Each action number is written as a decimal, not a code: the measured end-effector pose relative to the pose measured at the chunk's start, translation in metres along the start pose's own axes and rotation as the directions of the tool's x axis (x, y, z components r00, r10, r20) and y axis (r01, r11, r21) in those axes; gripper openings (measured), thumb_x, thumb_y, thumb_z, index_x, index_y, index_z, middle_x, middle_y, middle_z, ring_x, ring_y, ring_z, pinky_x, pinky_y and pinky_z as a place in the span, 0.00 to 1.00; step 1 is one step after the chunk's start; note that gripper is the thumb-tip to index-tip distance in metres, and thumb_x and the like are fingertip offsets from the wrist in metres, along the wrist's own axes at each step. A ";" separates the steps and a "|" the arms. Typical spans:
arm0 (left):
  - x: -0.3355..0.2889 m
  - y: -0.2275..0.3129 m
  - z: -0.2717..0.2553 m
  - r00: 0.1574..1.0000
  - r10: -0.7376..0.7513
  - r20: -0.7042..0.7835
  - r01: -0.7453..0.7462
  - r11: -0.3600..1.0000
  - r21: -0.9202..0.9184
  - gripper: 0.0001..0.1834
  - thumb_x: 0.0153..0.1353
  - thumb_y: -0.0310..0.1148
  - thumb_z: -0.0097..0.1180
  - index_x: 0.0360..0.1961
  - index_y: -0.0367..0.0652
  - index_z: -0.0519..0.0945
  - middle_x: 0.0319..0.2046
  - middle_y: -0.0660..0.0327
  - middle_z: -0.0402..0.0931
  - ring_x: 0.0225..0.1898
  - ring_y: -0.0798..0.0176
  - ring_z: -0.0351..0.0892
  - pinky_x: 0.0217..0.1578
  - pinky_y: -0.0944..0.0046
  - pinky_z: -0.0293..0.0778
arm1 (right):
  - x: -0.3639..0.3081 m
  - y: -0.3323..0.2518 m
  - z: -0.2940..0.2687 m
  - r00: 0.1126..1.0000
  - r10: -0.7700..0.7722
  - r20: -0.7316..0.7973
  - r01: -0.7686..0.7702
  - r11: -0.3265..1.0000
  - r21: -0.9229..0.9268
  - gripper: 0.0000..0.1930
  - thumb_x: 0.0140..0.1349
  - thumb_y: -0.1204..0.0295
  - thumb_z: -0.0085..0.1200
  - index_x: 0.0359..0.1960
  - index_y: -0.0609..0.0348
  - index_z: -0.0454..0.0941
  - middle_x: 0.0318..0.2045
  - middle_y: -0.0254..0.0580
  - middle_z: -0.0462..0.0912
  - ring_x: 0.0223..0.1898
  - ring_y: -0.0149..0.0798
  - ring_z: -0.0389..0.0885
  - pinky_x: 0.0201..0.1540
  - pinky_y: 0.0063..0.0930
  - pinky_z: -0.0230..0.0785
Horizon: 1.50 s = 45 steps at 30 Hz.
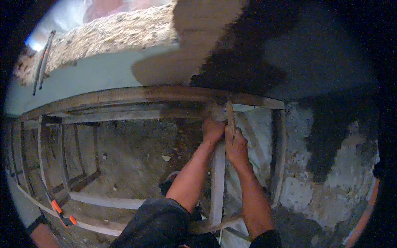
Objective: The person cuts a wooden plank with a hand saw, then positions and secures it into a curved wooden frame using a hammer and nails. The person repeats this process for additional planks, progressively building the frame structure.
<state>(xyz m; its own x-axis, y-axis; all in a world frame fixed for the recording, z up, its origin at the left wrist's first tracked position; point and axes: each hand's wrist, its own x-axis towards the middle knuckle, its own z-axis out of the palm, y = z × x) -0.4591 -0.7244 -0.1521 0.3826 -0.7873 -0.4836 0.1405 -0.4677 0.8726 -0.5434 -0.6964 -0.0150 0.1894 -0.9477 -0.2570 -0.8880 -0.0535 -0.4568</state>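
Note:
My left hand (214,130) is closed at the upper end of an upright wooden post (218,177), just below the top rail (124,96) of a long wooden frame. Its fingertips are partly hidden in shadow. Close beside it on the right, my right hand (236,148) is wrapped round a short wooden stick (230,115), like a tool handle. The stick points up toward the rail, and its far end is too dark to make out.
A clamp-like tool with orange parts (62,213) sits on the lower left frame. A dark long-handled tool (43,62) leans by the rough ledge (111,35). A patchy wall (326,153) stands at right. Bare limbs show at the lower left (45,235) and right edges.

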 end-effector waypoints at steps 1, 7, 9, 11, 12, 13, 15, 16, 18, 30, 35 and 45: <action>0.003 -0.003 0.000 0.999 0.009 0.046 -0.010 1.000 0.015 0.49 0.46 0.44 0.74 0.67 0.35 0.66 0.62 0.39 0.72 0.63 0.40 0.72 0.64 0.50 0.68 | 0.001 0.002 0.000 1.000 0.008 0.009 -0.008 1.000 -0.014 0.25 0.73 0.52 0.45 0.44 0.67 0.76 0.40 0.67 0.82 0.45 0.68 0.80 0.47 0.51 0.71; 0.000 -0.005 -0.006 0.999 0.032 -0.005 -0.031 0.993 0.111 0.45 0.51 0.44 0.70 0.67 0.36 0.66 0.63 0.39 0.69 0.65 0.41 0.70 0.65 0.51 0.66 | 0.002 0.013 -0.007 0.997 -0.036 -0.067 0.040 0.998 0.058 0.23 0.73 0.53 0.44 0.43 0.65 0.77 0.34 0.67 0.81 0.40 0.71 0.80 0.42 0.54 0.71; -0.001 -0.001 -0.004 0.990 0.143 -0.017 -0.139 0.978 0.157 0.44 0.53 0.44 0.68 0.68 0.36 0.65 0.65 0.40 0.68 0.66 0.41 0.68 0.66 0.52 0.65 | 0.006 0.011 -0.006 0.996 -0.079 -0.033 0.079 0.997 0.010 0.22 0.74 0.54 0.44 0.43 0.65 0.76 0.33 0.66 0.81 0.39 0.70 0.80 0.42 0.54 0.72; 0.004 -0.006 0.003 0.976 0.199 -0.086 -0.189 0.976 0.107 0.43 0.56 0.44 0.65 0.70 0.37 0.63 0.67 0.41 0.66 0.67 0.41 0.66 0.67 0.53 0.64 | 0.010 0.009 -0.004 0.991 -0.128 0.026 0.129 0.991 -0.046 0.21 0.74 0.55 0.45 0.42 0.65 0.76 0.33 0.65 0.81 0.38 0.69 0.80 0.41 0.52 0.72; 0.011 -0.013 0.008 0.971 0.184 -0.155 -0.182 0.983 0.031 0.42 0.58 0.44 0.63 0.70 0.37 0.62 0.68 0.42 0.65 0.68 0.41 0.65 0.68 0.53 0.62 | 0.011 0.009 -0.004 0.986 -0.168 -0.017 0.167 0.985 -0.036 0.21 0.74 0.55 0.45 0.42 0.64 0.76 0.32 0.64 0.81 0.37 0.69 0.80 0.40 0.52 0.72; 0.018 -0.023 0.012 0.948 0.250 -0.199 -0.250 0.968 0.024 0.41 0.60 0.45 0.59 0.71 0.39 0.62 0.69 0.43 0.64 0.69 0.41 0.64 0.68 0.53 0.61 | 0.013 0.010 -0.006 0.976 -0.201 -0.084 0.201 0.980 -0.014 0.21 0.74 0.55 0.45 0.42 0.64 0.76 0.31 0.63 0.81 0.36 0.69 0.80 0.40 0.52 0.72; 0.049 -0.045 0.015 0.857 0.453 -0.244 -0.446 0.891 0.087 0.37 0.65 0.46 0.51 0.72 0.41 0.61 0.70 0.45 0.62 0.70 0.41 0.62 0.70 0.52 0.59 | 0.011 0.013 -0.013 0.925 -0.294 -0.241 0.322 0.943 0.086 0.24 0.72 0.51 0.46 0.43 0.64 0.76 0.33 0.66 0.81 0.37 0.69 0.80 0.39 0.53 0.73; 0.061 -0.060 0.020 0.794 0.571 -0.209 -0.554 0.821 0.139 0.35 0.68 0.47 0.47 0.73 0.43 0.60 0.71 0.46 0.61 0.71 0.42 0.61 0.71 0.51 0.58 | 0.008 0.016 -0.019 0.910 -0.295 -0.290 0.348 0.925 0.154 0.25 0.71 0.49 0.47 0.42 0.64 0.76 0.34 0.68 0.81 0.38 0.69 0.81 0.39 0.53 0.73; 0.109 -0.073 0.007 0.854 0.512 0.089 -0.410 0.558 0.721 0.28 0.67 0.51 0.45 0.62 0.46 0.74 0.58 0.47 0.74 0.59 0.40 0.74 0.60 0.46 0.69 | -0.004 0.027 -0.035 0.981 -0.134 -0.140 0.172 0.936 0.308 0.26 0.70 0.48 0.50 0.42 0.64 0.77 0.36 0.69 0.81 0.40 0.68 0.81 0.38 0.53 0.73; 0.107 -0.034 -0.094 0.929 0.371 0.010 -0.263 0.637 0.725 0.24 0.66 0.51 0.46 0.53 0.51 0.82 0.49 0.47 0.82 0.52 0.41 0.81 0.53 0.45 0.75 | -0.341 0.169 -0.049 0.760 0.634 0.141 -0.597 0.596 0.538 0.16 0.73 0.56 0.50 0.35 0.56 0.73 0.20 0.32 0.75 0.22 0.30 0.75 0.25 0.31 0.67; 0.098 -0.030 -0.102 0.939 0.342 -0.025 -0.227 0.674 0.703 0.23 0.66 0.50 0.46 0.52 0.52 0.83 0.48 0.47 0.82 0.51 0.42 0.81 0.52 0.46 0.76 | -0.486 0.219 0.028 0.631 0.766 0.124 -0.565 0.344 0.750 0.14 0.72 0.55 0.51 0.46 0.49 0.71 0.30 0.32 0.74 0.27 0.34 0.73 0.28 0.30 0.67; 0.080 -0.033 -0.102 0.933 0.358 0.015 -0.249 0.616 0.747 0.21 0.65 0.48 0.47 0.52 0.53 0.84 0.47 0.47 0.83 0.50 0.42 0.82 0.51 0.47 0.76 | -0.533 0.249 0.046 0.298 0.793 0.531 0.393 -0.609 0.689 0.16 0.71 0.52 0.50 0.33 0.48 0.73 0.20 0.28 0.71 0.18 0.31 0.70 0.23 0.27 0.68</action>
<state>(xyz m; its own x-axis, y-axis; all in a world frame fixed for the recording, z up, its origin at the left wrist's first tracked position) -0.3403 -0.7314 -0.2123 0.3937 -0.9086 -0.1396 -0.6909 -0.3927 0.6071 -0.8466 -0.1899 -0.0312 -0.4252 -0.1574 -0.8913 0.9040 -0.1228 -0.4095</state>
